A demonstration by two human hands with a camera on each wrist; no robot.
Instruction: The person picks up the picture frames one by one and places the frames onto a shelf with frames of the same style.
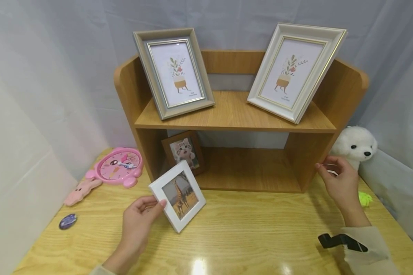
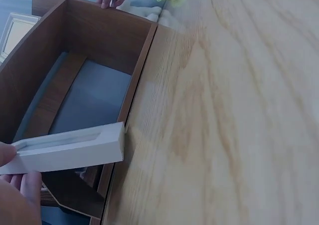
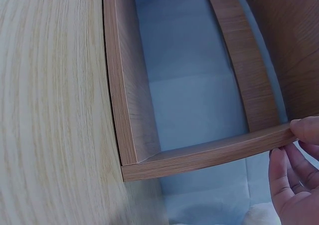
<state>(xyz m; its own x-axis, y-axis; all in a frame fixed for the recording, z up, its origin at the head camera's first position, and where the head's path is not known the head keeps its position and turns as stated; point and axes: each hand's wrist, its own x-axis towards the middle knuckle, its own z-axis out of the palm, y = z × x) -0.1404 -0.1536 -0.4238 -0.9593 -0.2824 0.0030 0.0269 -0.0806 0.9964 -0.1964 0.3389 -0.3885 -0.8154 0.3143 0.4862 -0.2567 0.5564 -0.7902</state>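
My left hand holds a white photo frame with a giraffe picture by its left edge, thumb on the front. The frame is tilted, in front of the lower left of a wooden desktop shelf. In the left wrist view, the white frame appears edge-on between thumb and fingers. My right hand is at the shelf's right side panel. In the right wrist view, the right hand's thumb and fingers pinch the front edge of that panel from both sides.
Two larger frames, one silver-beige and one white, stand on the upper board. A brown frame with a kitten picture stands below. A pink clock, pink toy and oval item lie left; a white plush dog sits right.
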